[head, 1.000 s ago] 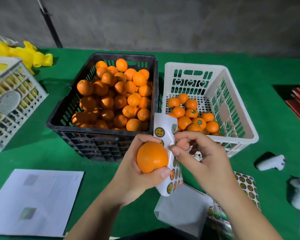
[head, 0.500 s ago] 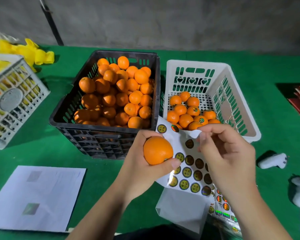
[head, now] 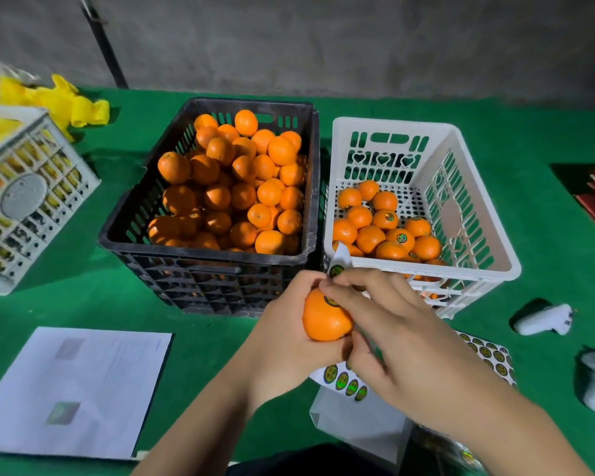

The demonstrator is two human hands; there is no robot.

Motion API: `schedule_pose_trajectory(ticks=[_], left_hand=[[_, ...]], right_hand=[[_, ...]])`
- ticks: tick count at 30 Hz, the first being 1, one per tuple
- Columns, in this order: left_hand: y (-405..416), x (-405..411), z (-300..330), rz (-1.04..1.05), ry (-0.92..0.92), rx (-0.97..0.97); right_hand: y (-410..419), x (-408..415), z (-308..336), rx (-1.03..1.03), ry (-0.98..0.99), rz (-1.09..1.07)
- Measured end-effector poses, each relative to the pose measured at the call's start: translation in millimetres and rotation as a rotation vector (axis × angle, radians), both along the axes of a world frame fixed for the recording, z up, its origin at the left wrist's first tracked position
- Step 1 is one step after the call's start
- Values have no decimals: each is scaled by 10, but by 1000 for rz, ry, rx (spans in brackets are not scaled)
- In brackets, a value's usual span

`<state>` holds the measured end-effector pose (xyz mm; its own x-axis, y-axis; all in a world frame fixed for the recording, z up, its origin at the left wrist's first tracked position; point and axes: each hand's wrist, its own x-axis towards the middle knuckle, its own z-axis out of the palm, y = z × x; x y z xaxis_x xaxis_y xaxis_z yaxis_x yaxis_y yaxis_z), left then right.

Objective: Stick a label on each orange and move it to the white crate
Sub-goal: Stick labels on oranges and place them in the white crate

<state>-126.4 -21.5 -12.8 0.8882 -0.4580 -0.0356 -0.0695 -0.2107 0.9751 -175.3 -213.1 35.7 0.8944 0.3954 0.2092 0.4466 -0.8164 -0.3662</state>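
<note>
the orange (head: 325, 319) is up off the green table (head: 543, 207), just in front of the white crate (head: 474, 187), near that crate's front left corner. there's a round label (head: 331, 300) on its top side. the left hand (head: 289, 333) has its fingers and thumb curled around the orange, cupping it from the left and underneath. the right hand (head: 389, 324) comes over from the right with its fingertips pressing on the label at the top of the fruit, fingers bent; can't tell if it's pinching the label edge or just pushing it down.

a sticker sheet (head: 340, 378) is tucked behind the orange and the hands, one end poking up against the white crate's front rim and the other end hanging out below the hands with rows of round labels on it.

inside the white crate there's a bunch of oranges already, a few showing labels. touching the crate's left side is a black crate (head: 172, 201) piled full of oranges. front-left of the white crate, past the black one, lies a white paper (head: 76, 389). just right of the white crate's front corner sits a small white gadget (head: 543, 319).
</note>
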Motion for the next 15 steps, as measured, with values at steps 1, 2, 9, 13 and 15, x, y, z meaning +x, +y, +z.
schedule_pose_trajectory(ticks=[1,2,9,13,15], left_hand=[[8,16,3,-23,13,-4],[17,32,2,-46,37,-24],[-65,37,-33,-122,399,-357],[-105,73,-38,-175,476,-511],[-101,126,-5,-75,532,-532]], right_hand=[[0,1,-7,-26,19,20],[-10,3,-13,-30,44,38],[-78,110,-193,-8,79,57],[-119,189,-193,88,-150,28],[-181,236,-140,154,-230,36]])
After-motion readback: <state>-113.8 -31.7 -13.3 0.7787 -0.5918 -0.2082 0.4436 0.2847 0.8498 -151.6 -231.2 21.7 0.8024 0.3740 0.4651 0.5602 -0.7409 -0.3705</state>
